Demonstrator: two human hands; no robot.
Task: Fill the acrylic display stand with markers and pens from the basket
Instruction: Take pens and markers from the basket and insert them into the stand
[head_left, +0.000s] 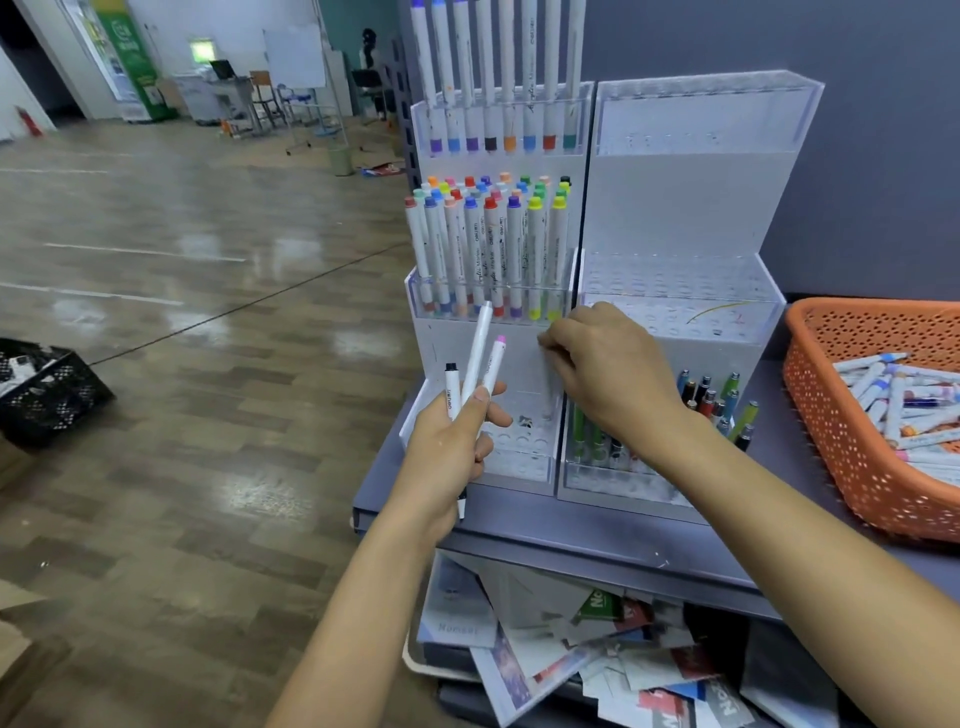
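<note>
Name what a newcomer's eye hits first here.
The rows of colour-capped markers packed in the left acrylic display stand, centre frame. Then the left hand fanning three white markers before it, and the orange basket of loose markers at far right.
</note>
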